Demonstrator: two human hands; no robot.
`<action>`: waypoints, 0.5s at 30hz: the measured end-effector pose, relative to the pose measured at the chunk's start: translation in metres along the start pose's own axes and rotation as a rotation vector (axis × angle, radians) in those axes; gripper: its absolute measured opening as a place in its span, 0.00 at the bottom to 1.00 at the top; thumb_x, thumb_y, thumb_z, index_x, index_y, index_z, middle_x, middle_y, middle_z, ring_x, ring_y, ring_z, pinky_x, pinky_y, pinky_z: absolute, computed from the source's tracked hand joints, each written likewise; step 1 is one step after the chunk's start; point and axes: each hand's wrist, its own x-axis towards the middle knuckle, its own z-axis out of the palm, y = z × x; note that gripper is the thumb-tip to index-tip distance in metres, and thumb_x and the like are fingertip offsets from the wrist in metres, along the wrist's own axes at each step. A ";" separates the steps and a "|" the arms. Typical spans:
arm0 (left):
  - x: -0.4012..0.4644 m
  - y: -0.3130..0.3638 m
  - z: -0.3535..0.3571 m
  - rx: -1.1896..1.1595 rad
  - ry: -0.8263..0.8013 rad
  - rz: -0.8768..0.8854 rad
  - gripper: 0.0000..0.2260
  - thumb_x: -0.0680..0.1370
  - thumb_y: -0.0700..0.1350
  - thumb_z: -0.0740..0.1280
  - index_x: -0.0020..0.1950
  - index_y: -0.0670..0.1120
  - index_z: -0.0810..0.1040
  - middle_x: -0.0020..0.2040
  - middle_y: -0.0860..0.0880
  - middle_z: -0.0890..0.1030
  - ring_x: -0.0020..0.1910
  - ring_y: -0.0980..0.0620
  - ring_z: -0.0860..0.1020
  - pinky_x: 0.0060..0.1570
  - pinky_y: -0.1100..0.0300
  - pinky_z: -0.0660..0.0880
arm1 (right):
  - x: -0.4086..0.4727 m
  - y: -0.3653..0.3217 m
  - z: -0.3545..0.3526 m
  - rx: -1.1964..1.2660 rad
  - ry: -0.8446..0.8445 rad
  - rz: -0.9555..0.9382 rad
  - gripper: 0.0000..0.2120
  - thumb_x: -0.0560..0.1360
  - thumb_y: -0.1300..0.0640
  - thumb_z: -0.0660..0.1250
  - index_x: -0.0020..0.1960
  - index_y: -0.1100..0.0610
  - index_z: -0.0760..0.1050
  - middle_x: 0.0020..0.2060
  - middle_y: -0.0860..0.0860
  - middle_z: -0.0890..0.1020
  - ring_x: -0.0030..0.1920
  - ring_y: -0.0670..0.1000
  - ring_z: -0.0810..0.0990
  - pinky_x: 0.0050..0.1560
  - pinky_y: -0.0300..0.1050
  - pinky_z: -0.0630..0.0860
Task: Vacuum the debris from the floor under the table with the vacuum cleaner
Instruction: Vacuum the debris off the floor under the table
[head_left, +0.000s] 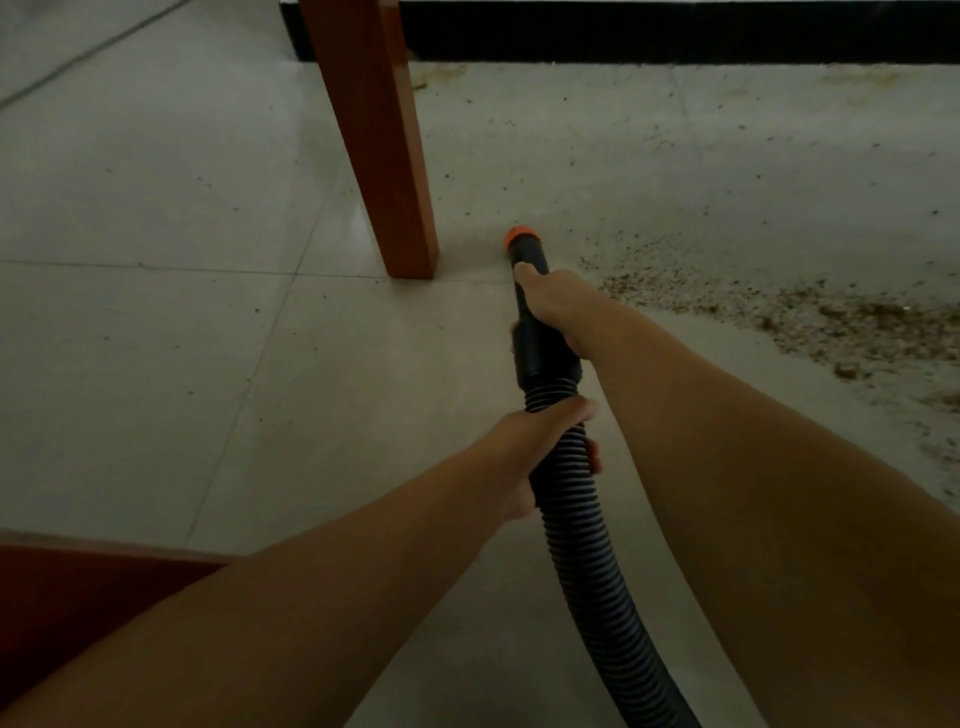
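Debris (769, 306) lies right of the nozzle (522, 236); we clasp the hose (571, 499), right hand (553, 306) foremost, left hand (540, 447) behind.

Single wide-angle view from head height, looking forward and steeply down along both bare forearms to the tiled floor (156, 364). Close on the left hand (540, 447) and right hand (556, 306), with the table leg (384, 156) standing up-left of centre and a dark baseboard (675, 31) closing off the top edge; straight lines bowed toward the frame edges. No second view, so no shared part of the scene.
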 end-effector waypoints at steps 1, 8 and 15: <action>0.001 0.000 0.002 0.012 -0.017 -0.008 0.05 0.76 0.42 0.67 0.43 0.42 0.73 0.25 0.48 0.77 0.22 0.52 0.77 0.30 0.60 0.77 | 0.001 0.002 -0.004 -0.017 0.030 -0.003 0.22 0.81 0.45 0.53 0.58 0.64 0.68 0.43 0.58 0.77 0.43 0.57 0.79 0.54 0.52 0.78; 0.005 -0.002 0.001 0.011 -0.020 -0.013 0.05 0.76 0.42 0.67 0.46 0.41 0.73 0.29 0.47 0.78 0.25 0.51 0.77 0.31 0.60 0.77 | 0.005 0.005 -0.006 -0.090 0.053 -0.015 0.19 0.81 0.45 0.53 0.55 0.62 0.68 0.38 0.55 0.74 0.35 0.53 0.74 0.44 0.48 0.74; 0.016 0.018 -0.010 0.005 0.046 -0.008 0.08 0.77 0.43 0.66 0.53 0.41 0.73 0.37 0.45 0.78 0.34 0.49 0.77 0.34 0.58 0.77 | 0.019 -0.015 0.009 -0.068 -0.037 -0.041 0.27 0.81 0.43 0.53 0.66 0.65 0.67 0.56 0.61 0.78 0.53 0.61 0.79 0.59 0.55 0.77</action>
